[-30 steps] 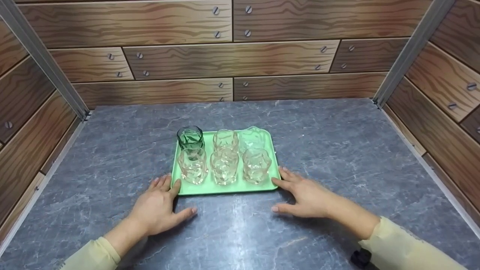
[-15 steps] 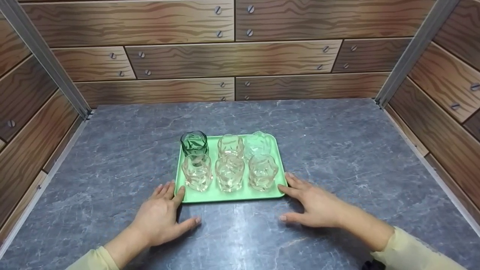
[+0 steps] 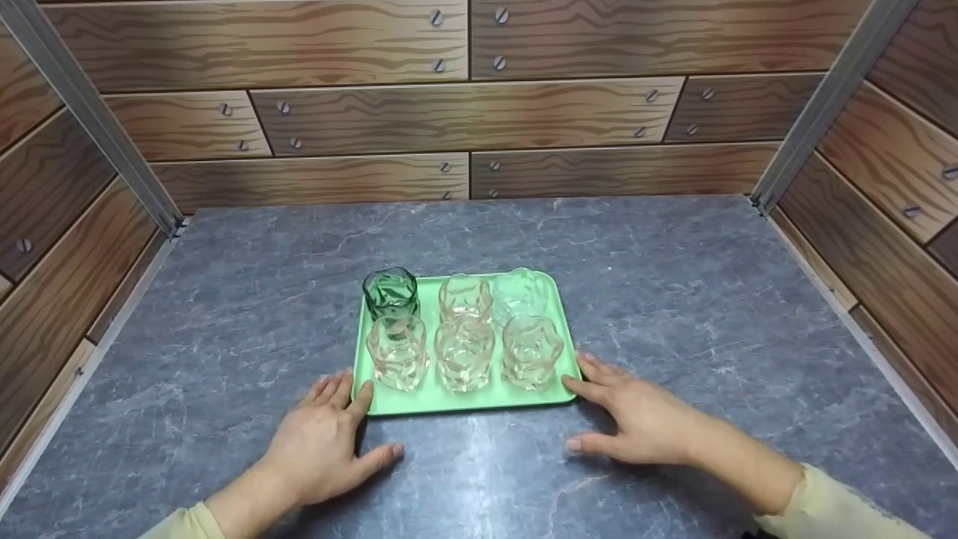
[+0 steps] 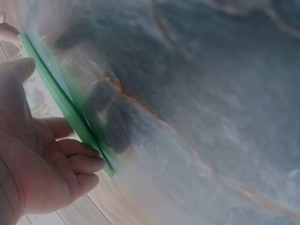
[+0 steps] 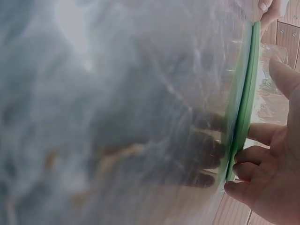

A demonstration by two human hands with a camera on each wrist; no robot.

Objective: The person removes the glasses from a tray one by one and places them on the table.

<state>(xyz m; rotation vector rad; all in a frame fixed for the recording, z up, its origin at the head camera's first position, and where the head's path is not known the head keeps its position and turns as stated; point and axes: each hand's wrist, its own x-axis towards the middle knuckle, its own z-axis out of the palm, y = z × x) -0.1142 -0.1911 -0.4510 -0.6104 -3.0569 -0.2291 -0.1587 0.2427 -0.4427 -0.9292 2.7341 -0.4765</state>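
A light green tray [image 3: 464, 405] lies on the table and carries several faceted glasses in two rows. At its back left stands a dark green glass [image 3: 391, 293], beside a faintly pink clear glass [image 3: 465, 290] and a pale glass [image 3: 522, 288]. Three clear glasses, left [image 3: 398, 358], middle [image 3: 464, 359] and right [image 3: 532, 355], form the front row. My left hand [image 3: 318, 442] touches the near left corner, index finger on the rim and thumb spread away. Mirroring it, my right hand [image 3: 651, 419] touches the near right corner, fingers mostly extended.
The grey marbled table [image 3: 247, 299] reaches to a wood-patterned back wall [image 3: 374, 120]. Wood-patterned side walls [image 3: 67, 277] and metal corner posts [image 3: 823, 112] bound it on both sides.
The tray with its glasses has slid toward me and slightly right. Both hands have moved along with it, staying at its near corners.
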